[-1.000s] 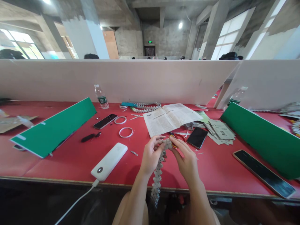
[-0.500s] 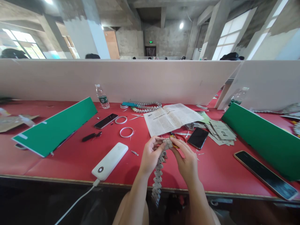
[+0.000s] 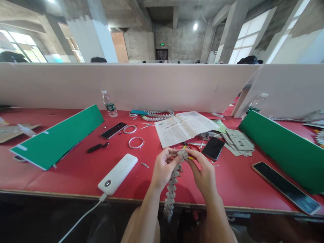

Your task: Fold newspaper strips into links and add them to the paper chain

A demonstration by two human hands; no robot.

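Note:
A zigzag chain of folded newsprint strips (image 3: 171, 195) hangs down past the table's front edge from between my hands. My left hand (image 3: 161, 170) is closed on the chain near its upper end, thumb on top and fingers behind. On the other side, my right hand (image 3: 204, 172) pinches the same end with thumb and fingertips. The printed end piece is tilted up between the two hands, and fingers partly cover it. Just beyond the fingertips lie pliers with red and yellow handles (image 3: 195, 147), partly hidden.
An open newspaper sheet (image 3: 186, 126) lies ahead. Phones (image 3: 214, 148), a white power bank (image 3: 118, 173), tape rolls (image 3: 136, 142), cut paper pieces (image 3: 239, 140) and a water bottle (image 3: 109, 104) sit around. Green boards (image 3: 58, 136) flank both sides; a pale partition (image 3: 152, 86) stands behind.
The chain's end piece has turned slightly between my fingers, and my right fingertips have shifted a little. Both hands keep their grip. The whole view has moved slightly.

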